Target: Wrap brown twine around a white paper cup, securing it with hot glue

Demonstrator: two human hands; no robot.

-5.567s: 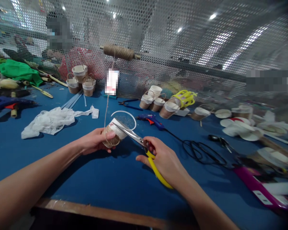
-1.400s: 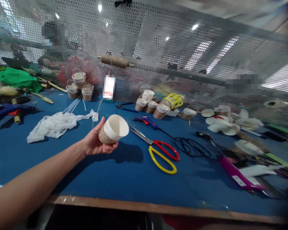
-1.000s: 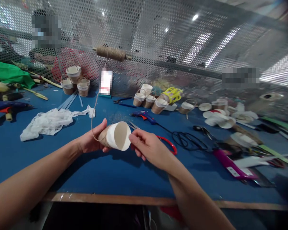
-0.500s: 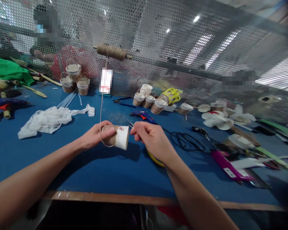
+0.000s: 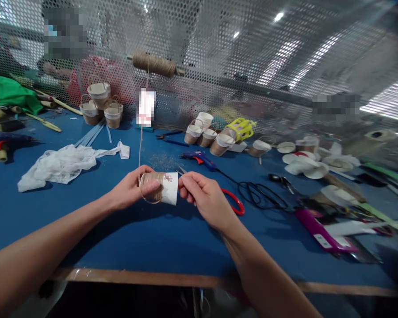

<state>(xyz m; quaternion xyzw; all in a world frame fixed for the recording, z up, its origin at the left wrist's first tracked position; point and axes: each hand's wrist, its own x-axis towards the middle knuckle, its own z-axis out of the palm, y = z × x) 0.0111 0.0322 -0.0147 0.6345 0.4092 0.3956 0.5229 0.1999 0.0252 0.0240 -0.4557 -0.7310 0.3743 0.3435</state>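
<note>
My left hand [image 5: 137,187] is wrapped around a small cup [image 5: 169,187] lying on its side, its mouth to the right. Brown twine winds around the cup's base half; the rest is white with a reddish mark. From the cup a strand of twine [image 5: 141,145] rises to a twine spool [image 5: 154,65] at the mesh. My right hand [image 5: 200,192] is closed at the cup's rim, fingertips very near or touching it. It holds scissors [image 5: 237,204]: thin blade tips poke out above the fingers and a red handle shows behind the hand.
A blue glue gun [image 5: 199,158] with a black cord lies behind my right hand. White mesh ribbon [image 5: 59,165] is bunched at left. Twine-wrapped buckets [image 5: 101,95] stack at back left, more [image 5: 223,143] at back right. Pliers [image 5: 170,138] and a purple tool [image 5: 315,229] lie about.
The scissors have turned in my right hand: a red handle shows where a yellow one did. My right hand has moved slightly closer to the cup's rim. The view has shifted slightly.
</note>
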